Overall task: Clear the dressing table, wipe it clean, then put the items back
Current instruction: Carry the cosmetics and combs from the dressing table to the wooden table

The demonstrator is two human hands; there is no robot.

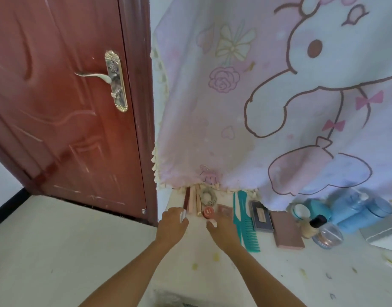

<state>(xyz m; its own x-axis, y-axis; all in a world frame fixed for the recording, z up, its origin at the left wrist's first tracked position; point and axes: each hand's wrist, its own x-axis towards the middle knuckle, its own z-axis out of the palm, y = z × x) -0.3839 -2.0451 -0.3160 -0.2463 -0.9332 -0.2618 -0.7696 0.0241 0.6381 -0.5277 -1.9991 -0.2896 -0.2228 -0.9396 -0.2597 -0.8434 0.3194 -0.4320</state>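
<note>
We judge the task to be at one of its ends: the worktop (pixel 212 273) carries a full, tidy row of things along its back edge, under the hanging cartoon blanket (pixel 279 96). From left to right there is a dark red tube (pixel 186 199), pink tubes (pixel 192 201), a scrunchie (pixel 207 196), a red pot (pixel 208 212), a small pink compact (pixel 224 210), teal combs (pixel 243 220), two palettes (pixel 261 216), a perfume bottle (pixel 327 233) and blue bottles (pixel 358 211). Either clearing has barely begun, or the putting back is nearly finished; we cannot say which. No wiping is under way, though a grey cloth (pixel 380 231) lies at the far right.

Both forearms reach forward to the left end of the row. The left hand (pixel 172 220) has its fingers curled and pinches a small white piece (pixel 182 214) just at the near end of the dark red tube. The right hand (pixel 221 229) stretches toward the pink compact, palm down and blurred, with a white bit showing by its thumb. We cannot tell whether it grips anything.
</note>
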